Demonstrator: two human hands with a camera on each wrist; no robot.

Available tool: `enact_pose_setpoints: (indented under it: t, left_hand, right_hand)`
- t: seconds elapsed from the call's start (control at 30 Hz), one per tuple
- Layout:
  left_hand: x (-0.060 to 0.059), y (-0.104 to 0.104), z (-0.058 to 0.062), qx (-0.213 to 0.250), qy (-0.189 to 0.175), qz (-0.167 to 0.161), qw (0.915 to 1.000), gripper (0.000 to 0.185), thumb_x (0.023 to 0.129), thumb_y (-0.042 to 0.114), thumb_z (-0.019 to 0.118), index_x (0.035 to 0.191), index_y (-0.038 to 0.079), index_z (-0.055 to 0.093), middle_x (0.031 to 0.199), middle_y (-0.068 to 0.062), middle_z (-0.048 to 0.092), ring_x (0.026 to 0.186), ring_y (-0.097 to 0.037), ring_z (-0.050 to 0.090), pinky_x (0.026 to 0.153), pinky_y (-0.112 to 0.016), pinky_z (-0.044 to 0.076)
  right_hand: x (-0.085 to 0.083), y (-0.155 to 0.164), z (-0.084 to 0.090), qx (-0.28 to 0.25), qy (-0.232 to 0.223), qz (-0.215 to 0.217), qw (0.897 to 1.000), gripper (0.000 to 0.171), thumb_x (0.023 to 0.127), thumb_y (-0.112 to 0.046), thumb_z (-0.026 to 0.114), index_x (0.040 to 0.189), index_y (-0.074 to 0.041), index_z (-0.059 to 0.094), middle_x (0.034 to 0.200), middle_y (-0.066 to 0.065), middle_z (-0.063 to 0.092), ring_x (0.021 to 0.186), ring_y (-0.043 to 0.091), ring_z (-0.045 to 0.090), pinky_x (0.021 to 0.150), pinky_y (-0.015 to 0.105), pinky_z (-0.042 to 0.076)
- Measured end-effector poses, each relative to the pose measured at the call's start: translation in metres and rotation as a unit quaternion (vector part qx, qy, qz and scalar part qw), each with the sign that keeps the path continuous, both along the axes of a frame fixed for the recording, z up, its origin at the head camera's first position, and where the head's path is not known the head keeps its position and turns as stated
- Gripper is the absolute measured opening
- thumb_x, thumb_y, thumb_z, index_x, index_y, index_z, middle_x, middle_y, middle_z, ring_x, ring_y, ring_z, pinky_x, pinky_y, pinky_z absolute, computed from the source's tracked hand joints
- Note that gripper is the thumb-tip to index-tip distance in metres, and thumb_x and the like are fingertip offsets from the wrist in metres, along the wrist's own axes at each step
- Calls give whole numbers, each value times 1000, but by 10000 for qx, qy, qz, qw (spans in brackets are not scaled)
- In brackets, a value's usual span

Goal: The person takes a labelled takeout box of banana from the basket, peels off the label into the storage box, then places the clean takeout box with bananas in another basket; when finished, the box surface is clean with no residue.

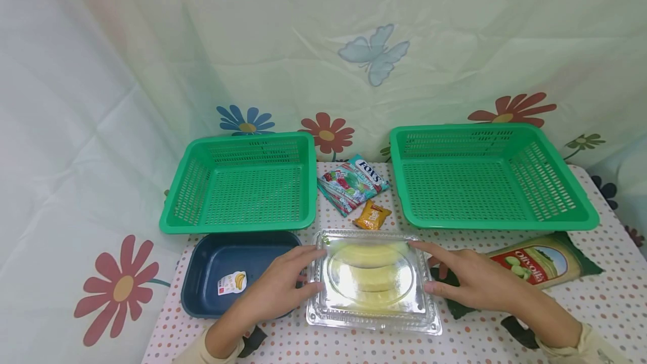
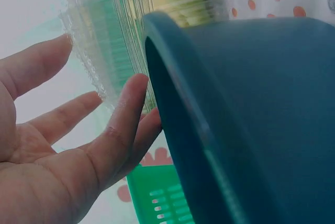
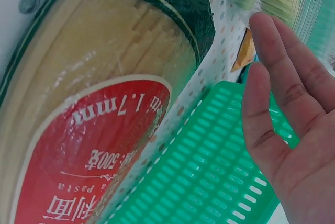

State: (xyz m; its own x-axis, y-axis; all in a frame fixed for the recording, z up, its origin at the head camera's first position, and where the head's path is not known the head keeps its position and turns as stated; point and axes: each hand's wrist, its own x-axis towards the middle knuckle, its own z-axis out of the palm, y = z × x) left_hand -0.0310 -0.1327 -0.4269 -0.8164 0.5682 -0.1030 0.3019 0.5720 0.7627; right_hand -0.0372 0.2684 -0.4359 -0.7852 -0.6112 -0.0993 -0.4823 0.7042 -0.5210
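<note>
A clear plastic clamshell box (image 1: 374,324) with a lid lies on the table, and yellow bananas (image 1: 376,257) show through its top. At the box's left side is my left hand (image 1: 283,281), fingers extended and fingertips at its edge. On the opposite side my right hand (image 1: 470,275) reaches its fingertips to the right edge, thumb apart from the fingers. In the left wrist view, loosely spread fingers (image 2: 125,114) meet the box's side. The right wrist view shows extended fingers (image 3: 285,64) against the box. Neither hand curls round it.
Two green baskets (image 1: 237,227) stand at the back. A dark blue tray (image 1: 202,274) with a banana label (image 1: 232,283) lies left. Between the baskets are a Fox's candy bag (image 1: 354,184) and a small orange packet (image 1: 373,215). An Olivoilà pasta bag (image 1: 536,263) lies right, partly behind my right hand.
</note>
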Motion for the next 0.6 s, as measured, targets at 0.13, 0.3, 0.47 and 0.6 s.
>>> enact_pose_setpoints:
  t: [0.13, 0.3, 0.47, 0.6]
  left_hand:
    - [0, 1, -1, 138, -150, 94, 9997, 58, 98, 27, 71, 151, 14, 51, 153, -15, 48, 108, -28, 72, 86, -28, 60]
    - [-1, 1, -3, 698, -748, 392, 9940, 59, 95, 20, 74, 150, 16, 52, 150, -9, 50, 132, -32, 56, 98, -37, 58]
    - [0, -1, -4, 1277, -1481, 713, 9781, 55, 95, 18, 74, 147, 18, 55, 150, -6, 49, 138, -34, 49, 105, -45, 53]
    - [2, -6, -4, 1428, -1610, 933, 9721, 52, 95, 22, 74, 144, 22, 58, 151, -2, 50, 137, -33, 51, 107, -52, 50]
  right_hand:
    - [-1, 1, -1, -206, -165, -8, 9997, 71, 97, -45, 68, 158, -25, 36, 100, -12, 71, 80, -7, 61, 62, 25, 50]
    - [-1, 0, -3, -797, -546, -119, 9952, 71, 97, -38, 70, 158, -22, 37, 102, -9, 67, 85, -5, 62, 67, 26, 56]
    - [0, 2, -2, -1431, -984, -289, 9844, 74, 95, -31, 73, 158, -20, 37, 100, -3, 62, 84, 2, 64, 71, 25, 59]
    - [1, 4, -2, -1840, -1273, -246, 9743, 75, 96, -24, 73, 160, -19, 34, 102, 1, 62, 84, 6, 66, 72, 26, 59]
